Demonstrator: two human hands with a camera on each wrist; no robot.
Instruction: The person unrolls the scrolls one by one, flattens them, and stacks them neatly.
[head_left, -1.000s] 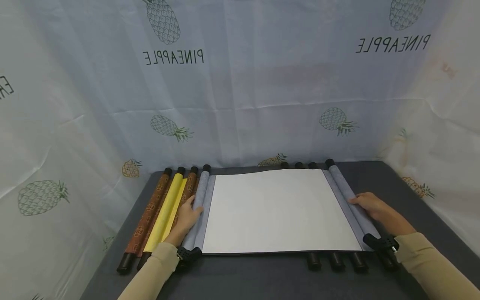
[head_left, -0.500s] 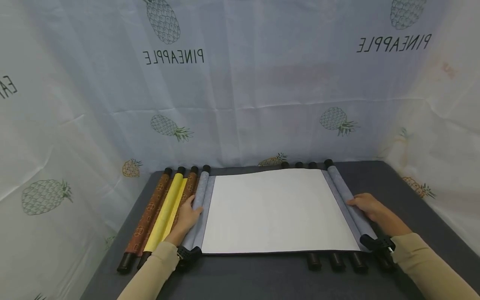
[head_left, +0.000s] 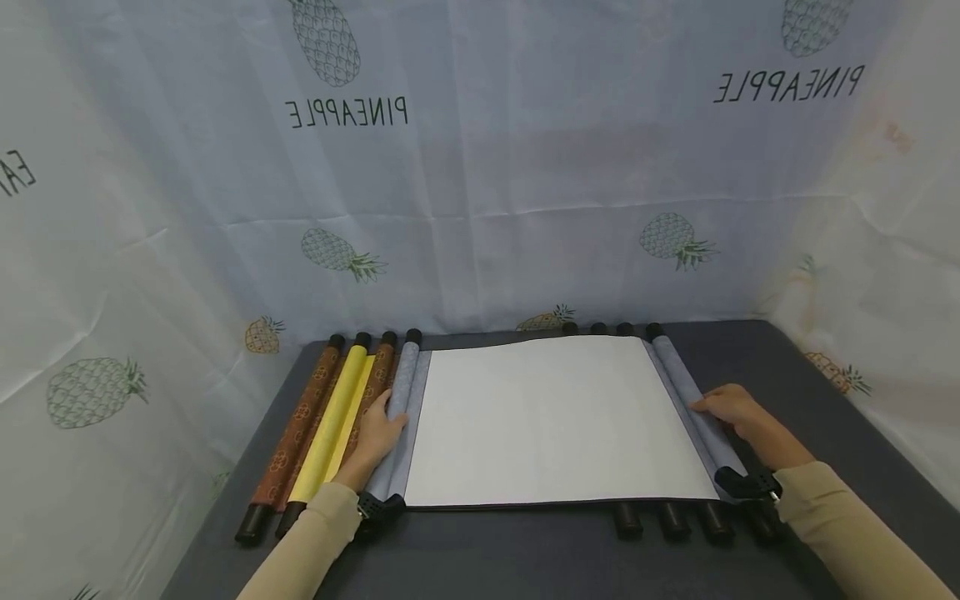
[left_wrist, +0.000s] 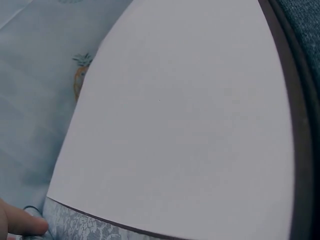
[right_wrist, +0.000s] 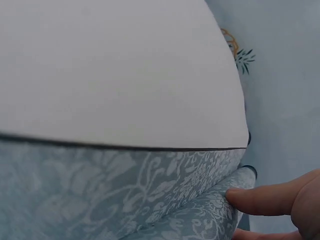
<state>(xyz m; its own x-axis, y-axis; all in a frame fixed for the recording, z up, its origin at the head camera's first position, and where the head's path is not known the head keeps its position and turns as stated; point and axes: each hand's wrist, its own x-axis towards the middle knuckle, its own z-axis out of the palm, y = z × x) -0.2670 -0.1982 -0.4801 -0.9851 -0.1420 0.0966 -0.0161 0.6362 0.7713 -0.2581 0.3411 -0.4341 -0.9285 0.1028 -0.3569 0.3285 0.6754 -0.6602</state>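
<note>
A blue-grey scroll lies spread sideways, its blank white paper point(head_left: 555, 425) facing up. My left hand point(head_left: 380, 429) grips its left roller point(head_left: 406, 367); in the left wrist view just a finger point(left_wrist: 22, 224) shows, at the corner. On the other side, my right hand point(head_left: 738, 410) holds the right roller point(head_left: 677, 362). The right wrist view has the thumb point(right_wrist: 260, 200) pressed on the rolled, flower-patterned border point(right_wrist: 200, 215), with another finger beneath. Both rollers end in black knobs. The paper's far edge waves slightly.
Brown patterned scrolls point(head_left: 292, 442) and a yellow scroll point(head_left: 330, 425) lie side by side left of the left hand. Black knobs point(head_left: 672, 523) of several more scrolls stick out from under the paper at right. A pineapple-print curtain point(head_left: 510, 167) hangs behind the dark table point(head_left: 525, 554).
The right hand has moved slightly left with the right roller, so the open stretch of paper is a little narrower. The left hand has stayed about where it was.
</note>
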